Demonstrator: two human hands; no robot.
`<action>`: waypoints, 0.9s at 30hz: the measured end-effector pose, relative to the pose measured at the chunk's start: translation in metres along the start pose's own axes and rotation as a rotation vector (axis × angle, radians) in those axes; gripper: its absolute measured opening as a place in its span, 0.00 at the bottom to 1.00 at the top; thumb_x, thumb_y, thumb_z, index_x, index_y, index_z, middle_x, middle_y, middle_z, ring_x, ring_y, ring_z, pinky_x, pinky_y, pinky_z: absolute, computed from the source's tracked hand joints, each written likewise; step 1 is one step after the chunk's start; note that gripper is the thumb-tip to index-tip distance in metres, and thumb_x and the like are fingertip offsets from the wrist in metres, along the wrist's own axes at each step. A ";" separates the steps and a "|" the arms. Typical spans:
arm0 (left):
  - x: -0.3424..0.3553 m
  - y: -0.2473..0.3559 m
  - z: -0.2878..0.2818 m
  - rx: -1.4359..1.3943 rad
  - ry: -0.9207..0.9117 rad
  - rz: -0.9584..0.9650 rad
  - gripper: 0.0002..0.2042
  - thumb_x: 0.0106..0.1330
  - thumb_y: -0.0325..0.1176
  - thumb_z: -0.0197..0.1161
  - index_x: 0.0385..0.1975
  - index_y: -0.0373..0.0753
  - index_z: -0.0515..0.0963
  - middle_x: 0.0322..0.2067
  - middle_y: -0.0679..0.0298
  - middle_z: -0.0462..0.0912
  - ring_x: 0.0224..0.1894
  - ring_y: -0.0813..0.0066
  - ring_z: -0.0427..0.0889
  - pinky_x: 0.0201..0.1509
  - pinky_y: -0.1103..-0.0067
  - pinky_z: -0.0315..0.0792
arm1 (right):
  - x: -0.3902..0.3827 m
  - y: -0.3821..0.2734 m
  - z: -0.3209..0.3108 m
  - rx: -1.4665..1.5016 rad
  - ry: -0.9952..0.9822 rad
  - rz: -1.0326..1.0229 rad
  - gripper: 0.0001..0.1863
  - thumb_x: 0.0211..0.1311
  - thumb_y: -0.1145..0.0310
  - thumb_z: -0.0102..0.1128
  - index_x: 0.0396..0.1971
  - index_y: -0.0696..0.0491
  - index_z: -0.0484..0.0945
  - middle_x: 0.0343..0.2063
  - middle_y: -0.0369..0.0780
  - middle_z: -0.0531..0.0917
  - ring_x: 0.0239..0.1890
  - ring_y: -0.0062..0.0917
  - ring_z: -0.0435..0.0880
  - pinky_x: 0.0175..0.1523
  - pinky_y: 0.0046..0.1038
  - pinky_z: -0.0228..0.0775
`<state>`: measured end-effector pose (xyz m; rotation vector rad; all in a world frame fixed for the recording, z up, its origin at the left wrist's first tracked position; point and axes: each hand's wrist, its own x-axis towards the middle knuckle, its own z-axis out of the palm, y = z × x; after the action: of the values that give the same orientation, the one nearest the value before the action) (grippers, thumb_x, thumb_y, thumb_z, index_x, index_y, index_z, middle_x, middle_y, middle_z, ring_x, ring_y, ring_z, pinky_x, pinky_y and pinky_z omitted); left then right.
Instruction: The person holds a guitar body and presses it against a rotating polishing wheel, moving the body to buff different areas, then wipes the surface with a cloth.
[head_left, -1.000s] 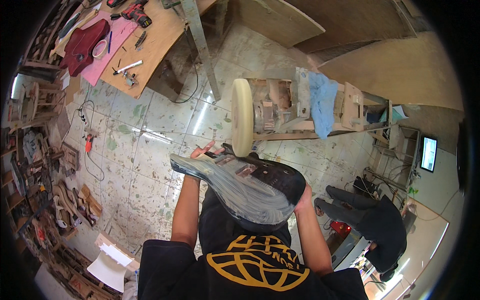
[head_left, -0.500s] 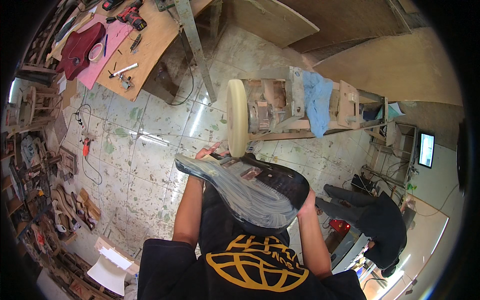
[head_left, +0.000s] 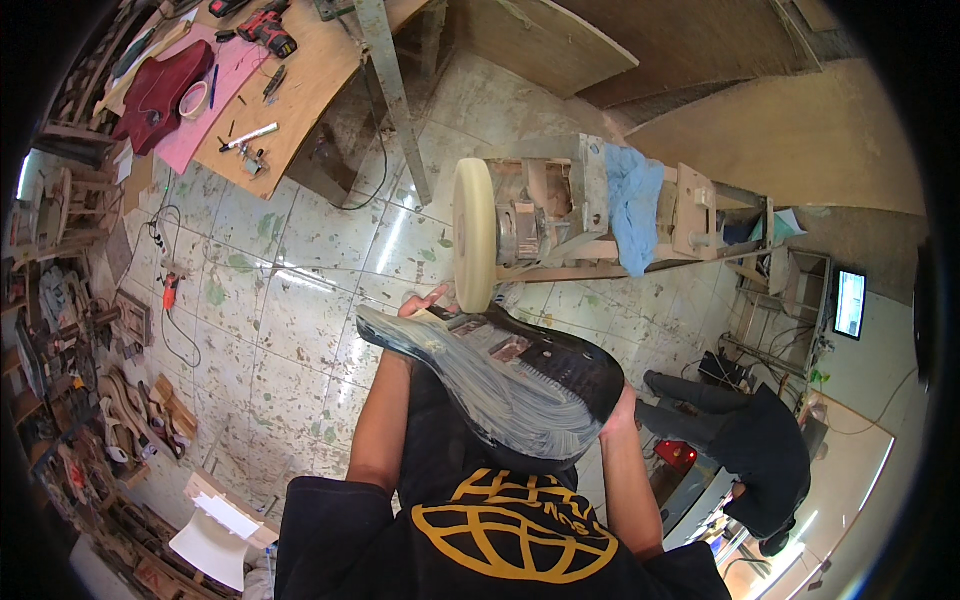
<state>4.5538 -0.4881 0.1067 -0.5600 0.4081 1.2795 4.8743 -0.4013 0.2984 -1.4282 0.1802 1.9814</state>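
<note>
A black electric guitar body (head_left: 545,395), smeared with whitish streaks over much of its face, is held in front of my torso. My left hand (head_left: 425,300) supports it at the far left edge, with some fingers showing past the rim and the rest hidden beneath. At the right edge my right hand (head_left: 620,412) grips the rounded end, its fingers mostly hidden underneath. The pale yellow buffing wheel (head_left: 474,235) stands upright just beyond the guitar body, and its lower rim meets or overlaps the far edge. Whether they touch, I cannot tell.
A machine frame (head_left: 590,215) draped with a blue cloth (head_left: 632,210) extends right from the wheel. At upper left, a workbench (head_left: 320,75) bears a dark red guitar body (head_left: 165,95) and a cordless drill (head_left: 267,30). Another person (head_left: 755,450) bends over at right. A corded orange tool (head_left: 170,292) lies on the floor.
The guitar body has shifted slightly to the right, and both my hands have moved with it. My hold looks the same. The person at right has moved only slightly.
</note>
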 end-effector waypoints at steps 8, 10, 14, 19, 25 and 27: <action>-0.012 0.015 -0.021 -0.066 -0.118 -0.013 0.36 0.48 0.32 0.49 0.63 0.41 0.50 0.52 0.32 0.62 0.53 0.39 0.67 0.54 0.51 0.63 | -0.003 0.014 0.023 -0.011 0.020 0.042 0.24 0.62 0.61 0.32 0.46 0.62 0.71 0.45 0.51 0.76 0.47 0.43 0.75 0.56 0.42 0.65; -0.016 0.016 -0.020 -0.030 -0.107 0.013 0.32 0.51 0.34 0.49 0.61 0.45 0.56 0.56 0.31 0.57 0.52 0.36 0.67 0.48 0.49 0.67 | -0.003 0.018 0.025 -0.006 -0.007 0.052 0.24 0.62 0.61 0.32 0.47 0.61 0.71 0.46 0.51 0.75 0.47 0.43 0.74 0.56 0.42 0.64; -0.026 0.021 -0.017 -0.031 -0.141 -0.004 0.32 0.51 0.35 0.49 0.61 0.46 0.55 0.57 0.30 0.55 0.54 0.35 0.65 0.49 0.48 0.67 | 0.002 0.022 0.016 -0.021 -0.012 0.053 0.24 0.62 0.61 0.32 0.47 0.61 0.71 0.46 0.51 0.75 0.47 0.43 0.74 0.56 0.43 0.64; -0.041 0.015 0.004 -0.038 -0.088 0.025 0.32 0.52 0.35 0.49 0.61 0.45 0.55 0.57 0.32 0.56 0.54 0.36 0.65 0.52 0.48 0.64 | -0.007 0.023 0.018 -0.029 0.023 0.022 0.23 0.61 0.62 0.33 0.46 0.61 0.72 0.44 0.50 0.76 0.46 0.42 0.75 0.56 0.41 0.65; -0.053 0.007 0.022 -0.017 -0.075 0.044 0.32 0.52 0.36 0.48 0.62 0.45 0.53 0.56 0.33 0.58 0.54 0.36 0.65 0.55 0.50 0.62 | -0.019 0.017 0.011 -0.014 -0.012 0.025 0.22 0.62 0.62 0.33 0.47 0.60 0.71 0.45 0.50 0.76 0.45 0.42 0.76 0.54 0.41 0.66; -0.053 0.006 0.026 -0.009 -0.072 0.030 0.33 0.52 0.35 0.48 0.62 0.46 0.52 0.56 0.33 0.58 0.54 0.36 0.65 0.55 0.50 0.62 | -0.026 0.015 0.017 -0.030 0.008 0.007 0.22 0.62 0.63 0.33 0.47 0.61 0.70 0.45 0.50 0.76 0.45 0.42 0.76 0.54 0.41 0.67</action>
<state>4.5346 -0.5126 0.1567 -0.5158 0.3520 1.3275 4.8559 -0.4163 0.3241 -1.4569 0.1594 1.9919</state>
